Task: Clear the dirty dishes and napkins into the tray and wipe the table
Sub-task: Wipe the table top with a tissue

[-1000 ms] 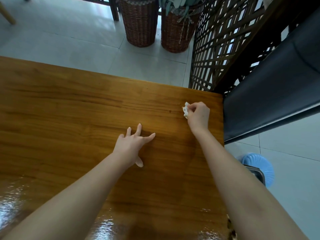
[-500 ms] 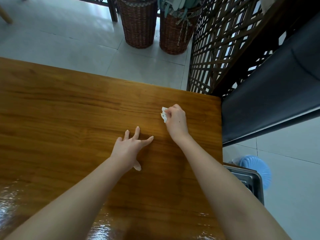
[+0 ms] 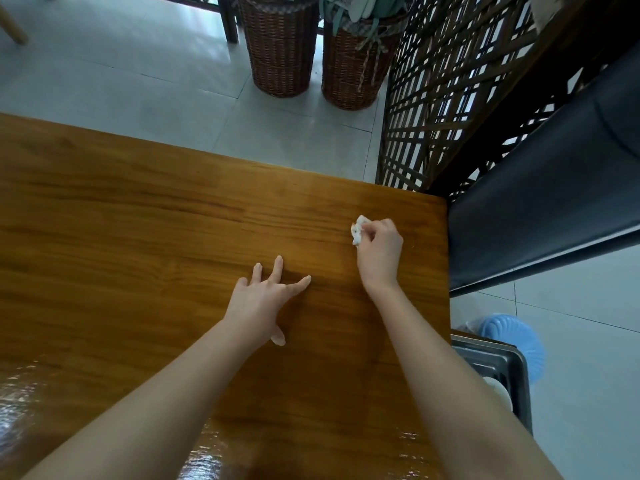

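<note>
My right hand (image 3: pixel 380 252) is closed around a crumpled white napkin (image 3: pixel 357 230) with small stains, pressed against the wooden table (image 3: pixel 138 237) near its far right corner. My left hand (image 3: pixel 266 299) rests flat on the tabletop with fingers spread, a little left of and nearer than the right hand. A metal tray (image 3: pixel 498 362) sits below the table's right edge, with something white inside, mostly hidden by my right forearm.
Two wicker baskets (image 3: pixel 280 46) stand on the tiled floor beyond the table. A dark lattice screen (image 3: pixel 450 91) and a dark padded bench (image 3: pixel 540 209) are at the right. A blue plastic stool (image 3: pixel 512 341) stands beside the tray. The near tabletop is glossy.
My right hand with the napkin slid left across the table, then back right toward the corner. My left hand stayed planted in place.
</note>
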Demonstrator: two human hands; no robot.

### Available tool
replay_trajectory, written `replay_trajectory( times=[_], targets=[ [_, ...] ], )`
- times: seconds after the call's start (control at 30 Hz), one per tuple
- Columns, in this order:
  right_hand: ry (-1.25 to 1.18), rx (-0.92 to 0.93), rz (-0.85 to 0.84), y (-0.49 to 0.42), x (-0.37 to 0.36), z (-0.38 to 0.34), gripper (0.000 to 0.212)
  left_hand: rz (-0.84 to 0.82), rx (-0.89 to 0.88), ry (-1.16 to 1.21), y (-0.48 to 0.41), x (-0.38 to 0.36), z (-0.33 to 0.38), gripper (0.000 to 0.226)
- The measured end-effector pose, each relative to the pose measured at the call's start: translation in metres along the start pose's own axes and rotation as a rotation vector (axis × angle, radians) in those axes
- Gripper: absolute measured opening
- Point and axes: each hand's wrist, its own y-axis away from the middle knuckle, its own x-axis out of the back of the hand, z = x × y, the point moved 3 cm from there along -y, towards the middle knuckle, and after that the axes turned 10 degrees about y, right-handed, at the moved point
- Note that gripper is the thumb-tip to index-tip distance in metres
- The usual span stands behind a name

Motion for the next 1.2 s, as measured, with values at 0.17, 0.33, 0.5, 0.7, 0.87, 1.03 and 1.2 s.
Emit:
replay_trajectory(
  times=[0.17, 0.33, 0.5, 0.7, 0.87, 1.03, 1.2],
  targets=[
    [0.052, 0.109, -0.038, 0.020, -0.015, -0.015, 0.016, 0.002, 0.009, -0.007, -0.003, -0.002, 0.000, 0.119],
    [0.073, 0.186, -0.101, -0.002, -0.009, -0.018, 0.017, -0.006, 0.017, -0.004, -0.004, -0.003, -0.001, 0.121],
    [0.037, 0.040, -0.050, -0.021, 0.018, 0.016, 0.014, 0.005, 0.003, 0.003, -0.002, -0.002, -0.002, 0.121],
    [0.071, -0.107, 0.087, -0.015, 0.060, 0.067, 0.016, 0.011, -0.011, -0.006, -0.001, -0.002, -0.003, 0.120],
    [0.015, -0.087, 0.088, 0.030, 0.052, 0.067, 0.014, 0.010, 0.005, -0.012, -0.004, -0.002, -0.003, 0.121],
    [0.062, -0.010, 0.043, 0.031, 0.047, 0.062, 0.015, -0.004, 0.013, -0.012, -0.005, -0.003, -0.004, 0.123],
    [0.078, 0.036, -0.004, -0.006, 0.046, 0.058, 0.016, -0.006, 0.004, -0.015, -0.004, -0.003, -0.004, 0.122]
  ],
)
